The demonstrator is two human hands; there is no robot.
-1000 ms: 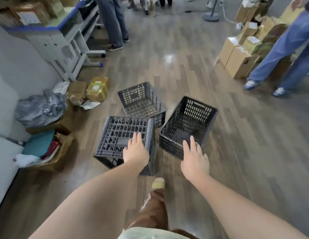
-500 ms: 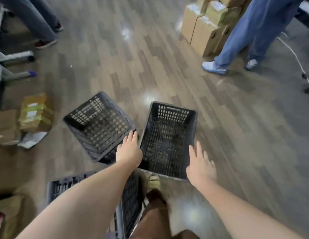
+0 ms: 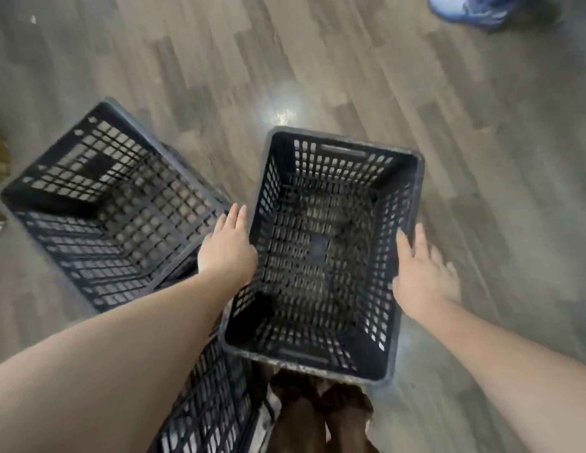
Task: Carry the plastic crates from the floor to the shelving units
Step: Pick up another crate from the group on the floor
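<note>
I see left hand (image 3: 227,253) and right hand (image 3: 422,276), fingers straight, holding nothing, flanking upright crate (image 3: 321,256). Risk: neighbour crate (image 3: 102,207) crowds left side, snags lift.

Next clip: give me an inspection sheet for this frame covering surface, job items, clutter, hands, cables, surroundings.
Surface: wood-pattern floor, glossy, with a light glare spot.
Job's things: upright black crate between the hands; second crate tilted at left; third crate at bottom, partly behind the left arm.
Clutter: brownish item at the far left edge, too cropped to identify.
Hands: left hand open at the upright crate's left wall; right hand open beside its right wall; contact unclear.
Cables: nothing seen.
Surroundings: blue shoe of another person at top right.
</note>
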